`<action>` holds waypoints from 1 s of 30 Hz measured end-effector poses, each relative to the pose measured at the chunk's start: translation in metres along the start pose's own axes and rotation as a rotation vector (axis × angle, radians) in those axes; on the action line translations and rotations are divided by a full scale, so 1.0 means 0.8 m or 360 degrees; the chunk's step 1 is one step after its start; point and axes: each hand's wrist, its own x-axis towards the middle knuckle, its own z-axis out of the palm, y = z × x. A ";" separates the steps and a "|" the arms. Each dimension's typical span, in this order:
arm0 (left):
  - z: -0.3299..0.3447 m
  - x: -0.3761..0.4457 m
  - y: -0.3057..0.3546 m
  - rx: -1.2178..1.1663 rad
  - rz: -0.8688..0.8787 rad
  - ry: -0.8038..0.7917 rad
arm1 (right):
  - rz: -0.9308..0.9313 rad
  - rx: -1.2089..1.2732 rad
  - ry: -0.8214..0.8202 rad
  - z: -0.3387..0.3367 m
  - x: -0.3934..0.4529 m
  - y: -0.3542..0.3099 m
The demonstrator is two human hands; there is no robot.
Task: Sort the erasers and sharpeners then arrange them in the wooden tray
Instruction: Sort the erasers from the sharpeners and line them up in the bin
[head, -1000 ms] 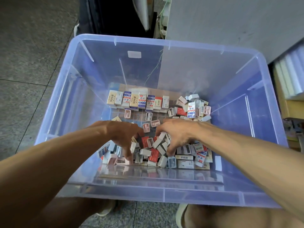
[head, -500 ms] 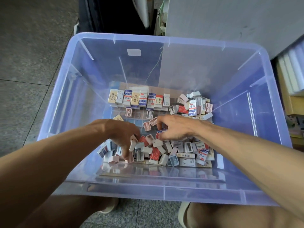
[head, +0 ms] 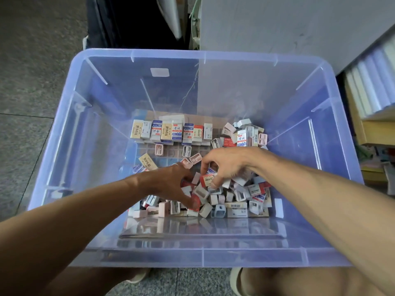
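At the far left, grey floor tiles (head: 32,92) run alongside a large clear plastic bin (head: 70,133) with a bluish tint, which fills most of the view. Both bare arms reach down into it from the near edge. At the back of the bin floor, left of centre, a neat row of erasers (head: 171,132) stands upright side by side in paper sleeves of cream, blue and red. Just in front of that row a pink sharpener (head: 159,149) and a grey sharpener (head: 186,151) lie apart on what seems to be the wooden tray (head: 171,155), though the bin's reflections make its outline hard to read. A cream eraser (head: 148,162) lies tilted just beside the left hand (head: 171,184), which rests palm down on the loose pile of erasers and sharpeners (head: 230,199); its fingers dig into the pile, and whether they hold anything cannot be told. To its right, the right hand (head: 228,167) curls its fingers and thumb around a red and white eraser (head: 208,179) at the top of the pile. Further right, at the back corner, a smaller heap (head: 245,135) of mixed erasers and sharpeners sits against the bin wall. Beyond the bin on the right are stacked books or boxes (head: 374,129).
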 end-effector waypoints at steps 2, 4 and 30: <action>0.006 0.002 0.000 0.0221 -0.0024 0.0023 | 0.0004 0.0030 0.0053 0.000 -0.002 0.002; 0.008 0.003 0.003 0.0257 -0.0026 0.0073 | 0.0016 0.0112 0.0135 0.002 -0.006 0.007; -0.018 -0.024 0.012 -0.0615 -0.0003 0.0131 | 0.0214 0.1459 0.1132 -0.017 0.013 0.021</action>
